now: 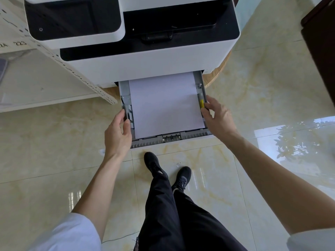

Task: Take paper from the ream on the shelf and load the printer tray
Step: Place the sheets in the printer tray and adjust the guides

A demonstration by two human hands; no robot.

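The left hand [117, 132] is curling its fingers [121, 113] around the left wall of the pulled-out printer tray [154, 141]; the right hand [218, 117] is pinching the right wall beside a yellow tab [201, 103]. White paper [165, 105] is lying flat inside the tray, under the printer [145, 62].

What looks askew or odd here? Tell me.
Nothing stands out. The paper lies flat in the pulled-out tray, edges along the guides. The left hand and right hand grip its sides.

White short sleeves [68, 232], black trousers [174, 214], black shoes [153, 164] (laced)
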